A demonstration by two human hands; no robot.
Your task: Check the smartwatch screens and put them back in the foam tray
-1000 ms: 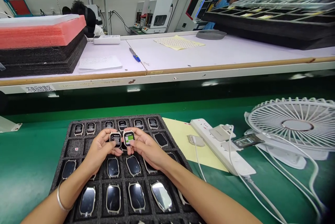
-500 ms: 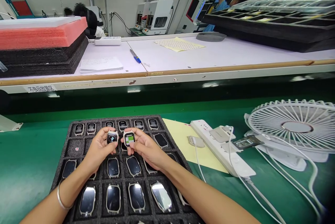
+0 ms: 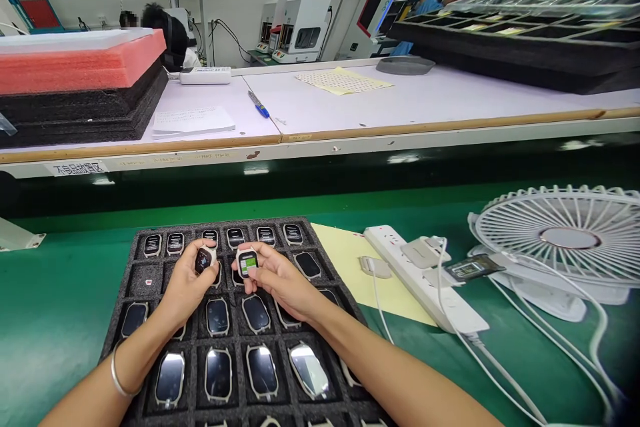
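Note:
Over a black foam tray (image 3: 193, 342) I hold two smartwatch bodies without straps. My left hand (image 3: 189, 280) grips one smartwatch (image 3: 205, 260) by its edges, its dark screen tilted and showing a small picture. Another smartwatch (image 3: 247, 262), with green and white on its lit screen, is in my right hand (image 3: 280, 280), the thumb at its lower edge. Several more watch bodies (image 3: 217, 374) lie face up in the tray's compartments, the nearer ones dark. Those in the far row (image 3: 293, 234) show white text. One compartment at the left holds only a small tag (image 3: 149, 282).
To the right are a white power strip (image 3: 425, 280) with chargers, a yellow sheet (image 3: 345, 260), cables and a white fan (image 3: 565, 240). A shelf (image 3: 320, 110) beyond carries stacked foam (image 3: 80, 74), a pen (image 3: 259, 104), paper and black trays (image 3: 515, 54). People are in the background.
My left hand has turned its smartwatch and drawn it slightly left, away from the other one. The right hand's smartwatch stays almost in place.

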